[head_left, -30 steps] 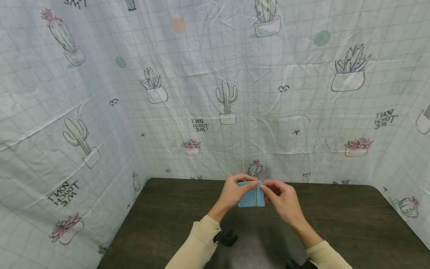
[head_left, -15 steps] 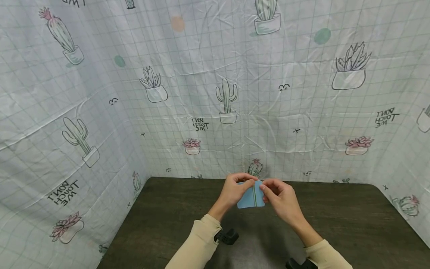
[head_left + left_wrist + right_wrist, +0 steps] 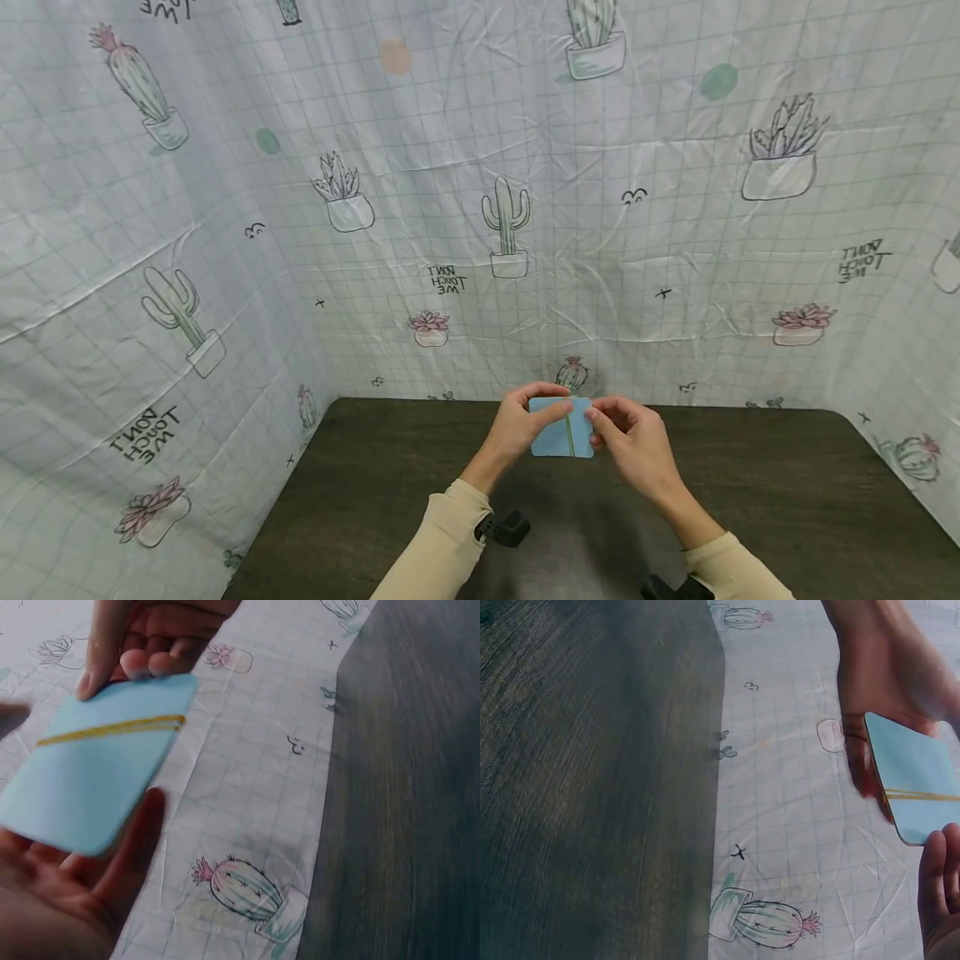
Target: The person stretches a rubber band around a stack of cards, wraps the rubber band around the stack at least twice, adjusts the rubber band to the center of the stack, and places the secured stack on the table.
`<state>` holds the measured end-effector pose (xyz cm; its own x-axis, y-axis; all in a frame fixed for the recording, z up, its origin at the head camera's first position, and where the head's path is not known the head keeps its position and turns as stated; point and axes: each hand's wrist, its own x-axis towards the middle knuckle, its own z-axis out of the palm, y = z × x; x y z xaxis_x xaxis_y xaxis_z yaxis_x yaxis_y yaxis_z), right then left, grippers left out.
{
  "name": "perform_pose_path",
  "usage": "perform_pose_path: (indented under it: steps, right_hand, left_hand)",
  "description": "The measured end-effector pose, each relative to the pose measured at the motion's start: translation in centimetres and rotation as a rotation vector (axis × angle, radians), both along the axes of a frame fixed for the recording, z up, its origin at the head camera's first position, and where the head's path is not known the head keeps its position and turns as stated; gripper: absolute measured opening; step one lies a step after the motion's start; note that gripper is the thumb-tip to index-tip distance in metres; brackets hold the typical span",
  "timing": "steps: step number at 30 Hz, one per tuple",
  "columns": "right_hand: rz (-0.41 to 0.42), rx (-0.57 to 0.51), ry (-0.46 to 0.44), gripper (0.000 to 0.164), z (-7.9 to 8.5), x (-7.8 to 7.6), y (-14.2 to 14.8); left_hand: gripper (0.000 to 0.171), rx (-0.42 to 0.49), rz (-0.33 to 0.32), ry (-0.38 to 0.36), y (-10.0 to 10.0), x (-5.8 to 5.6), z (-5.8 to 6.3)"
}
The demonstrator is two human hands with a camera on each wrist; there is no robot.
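A light blue card-like piece with rounded corners (image 3: 551,437) is held up over the table between both hands. Round its middle runs a thin yellow rubber band (image 3: 112,729), its two strands slightly apart in the left wrist view. My left hand (image 3: 519,427) grips the left part, thumb on the near face and fingers behind. At the right edge, my right hand (image 3: 636,446) pinches the piece between thumb and fingertips. In the right wrist view, the left hand's fingers (image 3: 861,769) show behind the blue piece (image 3: 915,765), whose side edge looks thin.
Below the hands lies a dark wood-grain table (image 3: 360,500). A pale cloth with cactus prints (image 3: 420,233) hangs behind it and along both sides. Black straps with small devices (image 3: 506,529) sit at both wrists, over beige sleeves.
The thumbs have moved apart, the left one drawing back from the top middle. The band's upper end has shifted left, so it slants the other way. The blue piece has risen slightly.
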<state>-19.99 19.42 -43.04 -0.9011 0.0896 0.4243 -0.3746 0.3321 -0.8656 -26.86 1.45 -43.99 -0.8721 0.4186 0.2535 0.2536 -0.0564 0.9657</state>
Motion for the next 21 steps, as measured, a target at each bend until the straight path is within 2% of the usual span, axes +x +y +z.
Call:
perform_pose_path:
  steps: [2, 5, 7, 12, 21]
  right_hand:
    - [-0.024, -0.001, -0.003, 0.015, 0.2, -0.1, 0.2]
    - [-0.05, -0.001, -0.007, 0.016, 0.4, -0.2, 0.3]
    - [-0.046, 0.001, -0.007, 0.016, 0.5, -0.4, 0.4]
    - [-0.025, 0.008, -0.014, 0.016, 0.5, -0.6, 0.5]
    - [0.003, 0.038, -0.022, 0.016, 0.7, -0.8, 0.6]
  left_hand:
    - [0.025, -0.047, -0.091, -0.039, -0.2, 0.2, -0.2]
    - [0.024, -0.087, -0.17, -0.108, -0.2, 0.3, -0.7]
    - [0.023, -0.096, -0.179, -0.116, -0.2, 0.4, -0.9]
    - [0.021, -0.131, -0.187, -0.083, -0.2, 0.3, -1.2]
    - [0.02, -0.198, -0.229, -0.08, -0.9, -0.1, -0.7]
